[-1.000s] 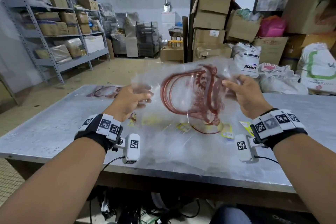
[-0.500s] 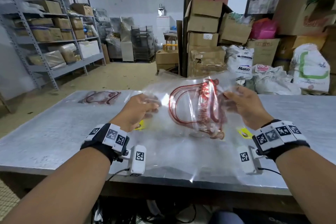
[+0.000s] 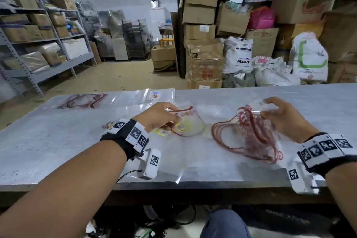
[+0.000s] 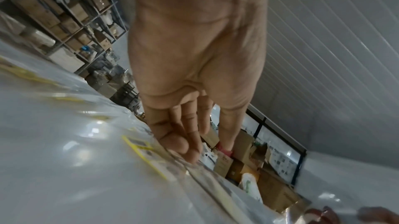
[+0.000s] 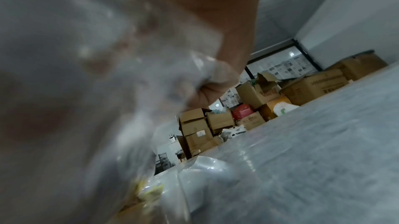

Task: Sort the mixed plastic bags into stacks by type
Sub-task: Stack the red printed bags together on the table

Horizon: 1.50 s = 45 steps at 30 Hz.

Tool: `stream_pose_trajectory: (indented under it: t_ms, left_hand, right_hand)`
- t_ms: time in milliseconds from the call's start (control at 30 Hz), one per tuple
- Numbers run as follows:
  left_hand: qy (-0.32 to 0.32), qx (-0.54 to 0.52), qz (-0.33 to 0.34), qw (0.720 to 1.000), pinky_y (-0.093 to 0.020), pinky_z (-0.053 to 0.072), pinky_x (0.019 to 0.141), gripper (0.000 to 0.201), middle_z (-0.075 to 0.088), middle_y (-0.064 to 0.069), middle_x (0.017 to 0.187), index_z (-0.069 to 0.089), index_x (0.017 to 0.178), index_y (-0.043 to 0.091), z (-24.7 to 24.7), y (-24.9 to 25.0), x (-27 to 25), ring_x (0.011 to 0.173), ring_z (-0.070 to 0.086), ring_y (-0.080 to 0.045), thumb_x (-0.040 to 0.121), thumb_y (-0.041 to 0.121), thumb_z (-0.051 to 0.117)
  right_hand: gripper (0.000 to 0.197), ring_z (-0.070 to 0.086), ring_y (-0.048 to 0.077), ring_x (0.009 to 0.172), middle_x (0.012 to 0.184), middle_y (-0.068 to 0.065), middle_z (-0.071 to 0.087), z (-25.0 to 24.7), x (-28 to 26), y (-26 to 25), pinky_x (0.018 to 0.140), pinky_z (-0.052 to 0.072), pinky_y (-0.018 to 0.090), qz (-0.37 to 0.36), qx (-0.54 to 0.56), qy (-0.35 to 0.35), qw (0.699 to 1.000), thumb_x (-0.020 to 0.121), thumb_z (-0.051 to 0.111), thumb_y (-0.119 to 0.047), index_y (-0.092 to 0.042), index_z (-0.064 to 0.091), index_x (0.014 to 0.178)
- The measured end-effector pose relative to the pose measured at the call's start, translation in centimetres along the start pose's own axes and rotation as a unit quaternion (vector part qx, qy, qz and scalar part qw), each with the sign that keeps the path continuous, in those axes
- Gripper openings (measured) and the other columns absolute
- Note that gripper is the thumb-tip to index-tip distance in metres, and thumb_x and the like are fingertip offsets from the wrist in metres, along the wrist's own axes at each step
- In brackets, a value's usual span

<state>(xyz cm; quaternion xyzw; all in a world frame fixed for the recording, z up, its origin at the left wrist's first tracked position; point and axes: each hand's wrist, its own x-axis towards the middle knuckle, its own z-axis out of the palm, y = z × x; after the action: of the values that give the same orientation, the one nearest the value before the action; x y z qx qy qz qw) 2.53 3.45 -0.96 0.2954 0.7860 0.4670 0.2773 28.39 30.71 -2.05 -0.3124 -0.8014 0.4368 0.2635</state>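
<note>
We stood at a long grey metal table (image 3: 58,141) in a storeroom, sorting bags. Our right hand (image 3: 286,120) pinched the top edge of a clear plastic bag printed with dark red looping lines (image 3: 245,133); it hung crumpled, its lower part resting on the table. Our left hand (image 3: 156,116) reached into the mixed pile of clear bags with yellow labels (image 3: 185,125), fingers curled down on the film, though we could not tell whether they gripped a bag or only touched it. At the far left edge lay a flat stack of red-printed bags (image 3: 83,100), and beside it a stack of plain clear bags with a small label (image 3: 152,95). The film looked slippery and clingy: we judged that a neighbouring bag might lift along, or the held bag slide free.
</note>
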Motion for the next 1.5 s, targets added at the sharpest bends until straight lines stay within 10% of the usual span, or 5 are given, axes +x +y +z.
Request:
stream_pose_trajectory:
  t_ms: [467, 667, 900, 1167, 1500]
  left_hand:
    - [-0.017, 0.486, -0.022, 0.873, -0.034, 0.043, 0.094, 0.077, 0.055, 0.000, 0.143, 0.053, 0.144, 0.021, -1.2, -0.2, 5.0, 0.126, 0.054, -0.026, 0.081, 0.061, 0.074]
    - [0.007, 0.438, 0.002, 0.899, -0.031, 0.031, 0.060, 0.038, 0.051, -0.010, 0.073, 0.066, 0.084, -0.006, -0.8, 0.0, 5.7, 0.069, 0.045, -0.023, 0.085, 0.030, 0.077]
    - [0.020, 0.339, 0.115, 0.933, -0.026, 0.046, 0.078, 0.012, 0.072, -0.001, 0.096, 0.077, 0.101, 0.015, -2.0, 0.1, 5.6, 0.084, 0.062, -0.012, 0.089, 0.016, 0.077]
    - [-0.021, 0.408, 0.030, 0.912, -0.030, 0.045, 0.093, 0.064, 0.061, 0.006, 0.122, 0.055, 0.139, 0.032, -3.2, 1.0, 5.2, 0.108, 0.060, -0.018, 0.083, 0.042, 0.083]
    - [0.084, 0.331, 0.162, 0.926, -0.030, 0.043, 0.071, 0.001, 0.073, -0.008, 0.092, 0.076, 0.087, 0.017, -2.4, 1.1, 6.0, 0.086, 0.065, -0.026, 0.088, 0.017, 0.077]
  right_hand:
    - [0.014, 0.061, 0.024, 0.050, 0.085, 0.012, 0.074, -0.9, 1.4, 2.2, 0.056, 0.046, 0.033, -0.016, -0.118, -0.039, 0.992, 0.098, 0.066, -0.017, -0.030, 0.061, 0.102]
    - [0.013, 0.058, 0.026, 0.051, 0.078, 0.011, 0.070, -0.4, 1.5, 1.8, 0.054, 0.043, 0.033, -0.018, -0.110, -0.065, 0.992, 0.098, 0.065, -0.014, -0.025, 0.062, 0.105]
    - [0.004, 0.055, 0.018, 0.046, 0.084, 0.012, 0.072, -0.4, 1.7, 1.0, 0.046, 0.040, 0.027, -0.024, -0.123, -0.063, 0.990, 0.100, 0.063, -0.014, -0.017, 0.064, 0.103]
    - [0.008, 0.058, 0.020, 0.054, 0.080, 0.002, 0.071, -0.7, 1.8, 0.8, 0.059, 0.043, 0.030, -0.036, -0.154, -0.069, 0.985, 0.100, 0.063, -0.019, -0.014, 0.067, 0.095]
    - [0.006, 0.062, 0.016, 0.054, 0.084, -0.005, 0.071, -0.9, 2.2, 1.1, 0.063, 0.049, 0.033, -0.054, -0.168, -0.064, 0.982, 0.100, 0.064, -0.023, -0.022, 0.066, 0.095]
